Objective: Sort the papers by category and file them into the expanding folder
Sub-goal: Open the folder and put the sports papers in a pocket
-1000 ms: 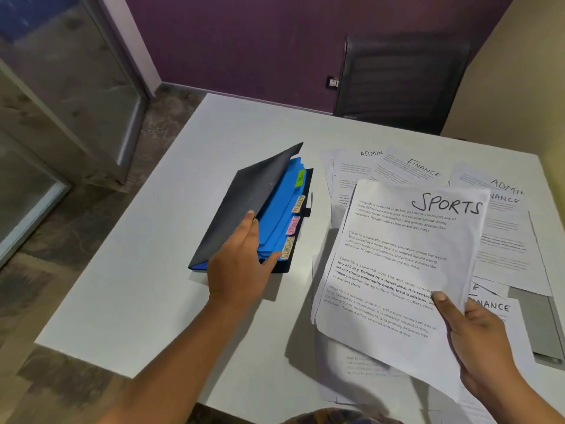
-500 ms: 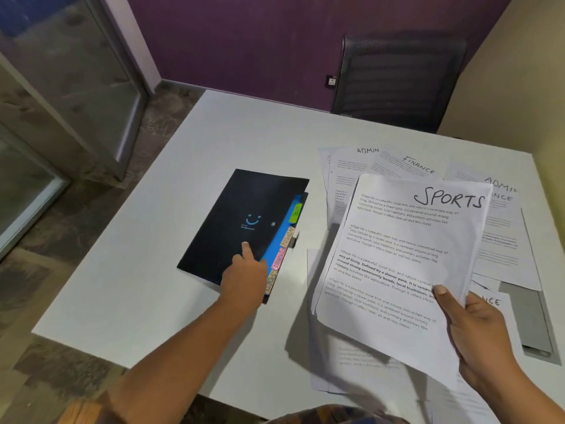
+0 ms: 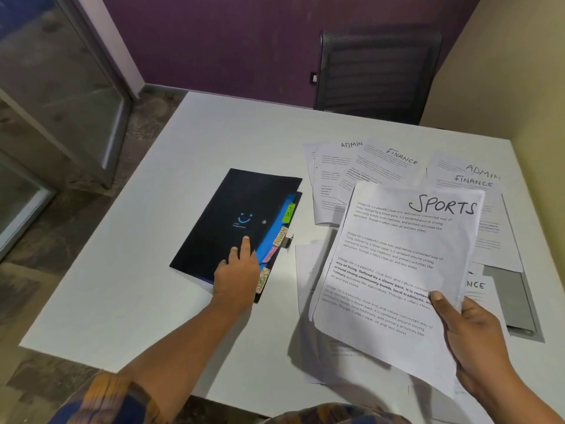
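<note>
A black expanding folder (image 3: 235, 221) lay flat near the middle of the white table (image 3: 128, 270), its cover down, with blue dividers (image 3: 276, 231) showing along its right edge and tabs marked HR (image 3: 289, 213), ADMIN (image 3: 280, 236) and SPORTS (image 3: 263, 280) sticking out there. The left hand (image 3: 237, 275) rested on the folder's near right corner, fingers loosely spread and the forefinger stretched forward onto the cover, gripping nothing. The right hand (image 3: 472, 338) was closed on the lower right corner of a sheet headed SPORTS (image 3: 397, 270), thumb on top of the page, holding it lifted and tilted above the table's right half; whether more sheets were held behind it could not be told. Beneath and beyond that sheet, loose papers (image 3: 382, 166) lay fanned toward the far right corner, with headings ADMIN and FINANCE readable on several. More sheets lay under the held page toward the near edge. A grey flat folder (image 3: 516, 304) showed partly from under the papers by the right edge. A dark mesh chair (image 3: 379, 75) stood behind the far edge of the table.
</note>
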Demonstrator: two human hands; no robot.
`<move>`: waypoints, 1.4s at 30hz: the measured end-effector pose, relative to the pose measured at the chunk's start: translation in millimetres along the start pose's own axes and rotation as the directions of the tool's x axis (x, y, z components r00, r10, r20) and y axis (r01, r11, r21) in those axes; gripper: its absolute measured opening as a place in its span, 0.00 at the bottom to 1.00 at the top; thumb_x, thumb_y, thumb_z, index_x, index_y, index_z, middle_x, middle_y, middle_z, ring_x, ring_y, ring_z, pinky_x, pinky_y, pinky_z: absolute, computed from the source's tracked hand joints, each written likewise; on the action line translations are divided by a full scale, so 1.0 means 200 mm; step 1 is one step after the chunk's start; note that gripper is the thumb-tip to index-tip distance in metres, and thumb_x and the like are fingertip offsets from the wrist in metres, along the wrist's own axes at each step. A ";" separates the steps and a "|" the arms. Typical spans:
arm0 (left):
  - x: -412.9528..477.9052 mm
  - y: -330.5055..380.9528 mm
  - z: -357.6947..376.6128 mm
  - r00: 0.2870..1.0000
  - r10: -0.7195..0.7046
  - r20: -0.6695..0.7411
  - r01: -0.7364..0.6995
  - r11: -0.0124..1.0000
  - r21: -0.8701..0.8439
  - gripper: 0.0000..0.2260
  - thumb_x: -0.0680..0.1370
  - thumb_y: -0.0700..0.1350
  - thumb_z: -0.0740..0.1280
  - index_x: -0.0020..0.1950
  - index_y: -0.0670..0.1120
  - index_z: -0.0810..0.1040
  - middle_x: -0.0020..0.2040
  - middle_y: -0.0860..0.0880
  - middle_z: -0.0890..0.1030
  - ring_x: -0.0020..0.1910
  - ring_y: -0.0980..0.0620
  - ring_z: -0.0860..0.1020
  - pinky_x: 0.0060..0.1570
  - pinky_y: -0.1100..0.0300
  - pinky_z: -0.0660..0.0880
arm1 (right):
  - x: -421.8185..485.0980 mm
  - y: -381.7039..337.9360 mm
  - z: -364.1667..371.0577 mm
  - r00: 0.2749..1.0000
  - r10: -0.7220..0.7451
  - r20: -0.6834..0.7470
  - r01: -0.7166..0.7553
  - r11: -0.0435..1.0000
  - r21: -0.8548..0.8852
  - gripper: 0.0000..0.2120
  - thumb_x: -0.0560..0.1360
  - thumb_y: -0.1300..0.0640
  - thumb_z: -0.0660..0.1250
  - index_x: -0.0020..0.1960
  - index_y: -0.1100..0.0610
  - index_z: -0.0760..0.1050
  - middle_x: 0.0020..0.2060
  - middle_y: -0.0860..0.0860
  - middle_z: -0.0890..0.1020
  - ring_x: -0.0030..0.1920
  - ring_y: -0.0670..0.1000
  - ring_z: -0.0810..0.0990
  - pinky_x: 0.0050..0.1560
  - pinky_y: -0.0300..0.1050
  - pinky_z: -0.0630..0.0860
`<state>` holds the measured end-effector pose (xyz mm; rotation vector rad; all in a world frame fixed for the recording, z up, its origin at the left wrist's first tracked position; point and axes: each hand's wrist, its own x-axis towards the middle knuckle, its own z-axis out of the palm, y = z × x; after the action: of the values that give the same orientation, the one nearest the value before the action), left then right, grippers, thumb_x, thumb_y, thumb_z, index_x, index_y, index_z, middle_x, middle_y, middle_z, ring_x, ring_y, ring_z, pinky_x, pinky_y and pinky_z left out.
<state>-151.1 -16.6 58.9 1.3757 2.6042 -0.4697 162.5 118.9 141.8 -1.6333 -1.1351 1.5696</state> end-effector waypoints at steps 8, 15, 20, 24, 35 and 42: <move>0.00 -0.05 0.03 0.997 0.078 0.003 -0.078 0.997 -0.002 0.36 0.54 0.45 0.85 0.60 0.41 0.81 0.68 0.43 0.77 0.50 0.44 0.83 0.24 0.59 0.76 | -0.01 -0.03 0.01 1.000 0.004 0.004 -0.004 1.000 -0.012 0.07 0.79 0.59 0.67 0.54 0.59 0.81 0.44 0.50 0.87 0.44 0.55 0.85 0.44 0.51 0.83; -0.01 -0.03 -0.08 0.985 0.173 -0.008 -0.173 0.980 -0.102 0.38 0.77 0.48 0.70 0.80 0.53 0.51 0.79 0.40 0.57 0.61 0.46 0.78 0.44 0.58 0.78 | -0.02 -0.13 0.06 0.999 -0.042 0.016 0.042 0.999 -0.029 0.05 0.79 0.59 0.67 0.50 0.56 0.82 0.43 0.51 0.88 0.47 0.56 0.85 0.45 0.52 0.84; -0.04 0.00 -0.17 0.992 0.109 0.055 -0.098 0.980 -0.174 0.29 0.78 0.47 0.69 0.76 0.47 0.62 0.79 0.43 0.59 0.60 0.46 0.78 0.53 0.56 0.77 | 0.01 -0.24 0.14 0.993 -0.108 0.041 0.113 0.986 -0.119 0.05 0.79 0.61 0.67 0.48 0.57 0.82 0.40 0.49 0.87 0.40 0.53 0.86 0.51 0.52 0.81; -0.07 0.04 -0.19 0.995 0.098 -0.009 -0.096 0.958 -0.269 0.27 0.79 0.42 0.64 0.77 0.47 0.60 0.79 0.46 0.59 0.57 0.45 0.79 0.55 0.55 0.76 | 0.08 -0.30 0.25 0.976 -0.196 0.099 0.215 0.942 -0.259 0.08 0.77 0.63 0.67 0.39 0.62 0.80 0.24 0.46 0.81 0.24 0.45 0.77 0.33 0.43 0.73; -0.10 0.10 -0.24 0.996 0.065 -0.067 -0.089 0.872 -0.481 0.27 0.82 0.43 0.59 0.80 0.48 0.55 0.80 0.51 0.56 0.68 0.47 0.72 0.63 0.55 0.73 | 0.14 -0.46 0.47 0.891 -0.399 0.216 0.445 0.679 -0.584 0.13 0.75 0.61 0.64 0.35 0.69 0.74 0.27 0.63 0.78 0.28 0.56 0.72 0.30 0.42 0.66; -0.13 0.12 -0.25 0.997 0.059 -0.053 -0.078 0.834 -0.547 0.27 0.82 0.43 0.59 0.80 0.48 0.54 0.80 0.51 0.56 0.70 0.47 0.71 0.67 0.53 0.71 | 0.14 -0.47 0.55 0.900 -0.340 0.273 0.434 0.641 -0.632 0.12 0.74 0.59 0.65 0.38 0.67 0.78 0.32 0.59 0.82 0.33 0.57 0.79 0.32 0.44 0.72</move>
<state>-116.3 -6.2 108.8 1.2624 2.4145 0.3059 36.5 170.8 196.5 -1.5426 -2.1707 1.0193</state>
